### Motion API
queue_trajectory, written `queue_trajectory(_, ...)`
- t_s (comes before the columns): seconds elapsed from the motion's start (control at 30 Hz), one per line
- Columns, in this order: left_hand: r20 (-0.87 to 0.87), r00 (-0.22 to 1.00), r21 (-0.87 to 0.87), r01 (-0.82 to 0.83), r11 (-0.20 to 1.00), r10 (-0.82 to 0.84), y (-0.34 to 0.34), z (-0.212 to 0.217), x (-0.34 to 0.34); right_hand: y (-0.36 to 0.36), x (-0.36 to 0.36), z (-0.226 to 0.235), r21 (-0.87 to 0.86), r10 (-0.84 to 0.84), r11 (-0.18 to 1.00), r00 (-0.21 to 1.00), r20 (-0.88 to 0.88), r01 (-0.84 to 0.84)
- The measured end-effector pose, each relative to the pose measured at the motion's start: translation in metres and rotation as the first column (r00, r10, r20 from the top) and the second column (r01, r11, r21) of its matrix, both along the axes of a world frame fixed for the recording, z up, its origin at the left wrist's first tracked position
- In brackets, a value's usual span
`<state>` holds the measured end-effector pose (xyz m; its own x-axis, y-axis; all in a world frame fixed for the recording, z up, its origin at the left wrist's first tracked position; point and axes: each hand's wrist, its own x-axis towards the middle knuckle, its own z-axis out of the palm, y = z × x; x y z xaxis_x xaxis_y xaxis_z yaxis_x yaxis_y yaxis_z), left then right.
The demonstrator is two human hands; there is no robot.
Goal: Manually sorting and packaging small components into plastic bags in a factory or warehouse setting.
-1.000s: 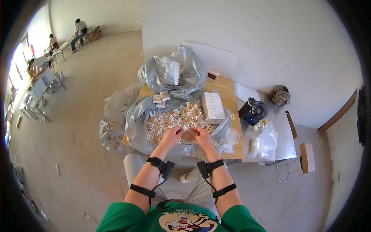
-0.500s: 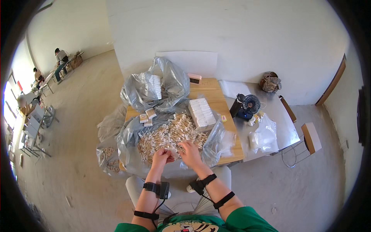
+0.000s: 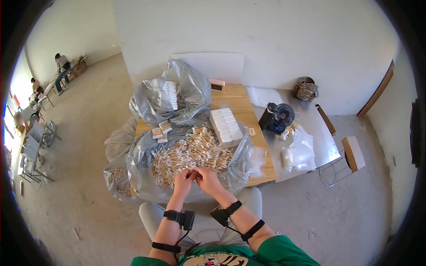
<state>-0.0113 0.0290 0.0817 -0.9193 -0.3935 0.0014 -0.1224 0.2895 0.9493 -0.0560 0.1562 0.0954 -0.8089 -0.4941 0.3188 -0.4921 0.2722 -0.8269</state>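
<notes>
A big pile of small pale wooden sticks lies on clear plastic sheeting over a wooden table. My left hand and my right hand meet at the near edge of the pile, fingers pinched together on a few sticks. Whether each hand holds its own sticks is too small to tell. Both forearms carry black straps with small devices at the wrist.
A row of white packets lies to the right of the pile. A large clear bag with white packets stands behind. A black fan and plastic bags sit on a grey side table. Other people sit far left.
The view has shifted, so the table sits more centrally. My hands have drawn closer together at the near edge of the stick pile.
</notes>
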Motion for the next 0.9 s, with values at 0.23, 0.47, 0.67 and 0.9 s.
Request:
queue_trajectory(0.23, 0.023, 0.996, 0.001, 0.089, 0.996, -0.089, -0.002, 0.008, 0.004, 0.005, 0.0, 0.005, 0.005, 0.004, 1.0, 0.998, 0.07, -0.004)
queue_trajectory(0.47, -0.018, 0.992, -0.241, 0.118, 0.963, -0.126, -0.007, 0.013, 0.009, 0.002, 0.003, 0.01, 0.064, -0.017, 0.998, 0.994, -0.112, 0.024)
queue_trajectory(0.67, -0.107, 0.983, -0.442, 0.089, 0.893, -0.151, -0.007, 0.014, 0.013, 0.011, 0.001, 0.012, 0.083, -0.068, 0.992, 0.946, -0.318, 0.099)
queue_trajectory(0.9, -0.022, 0.997, -0.434, 0.061, 0.899, -0.079, -0.001, 0.026, 0.016, 0.001, 0.011, 0.005, 0.11, -0.038, 0.991, 0.945, -0.324, 0.077)
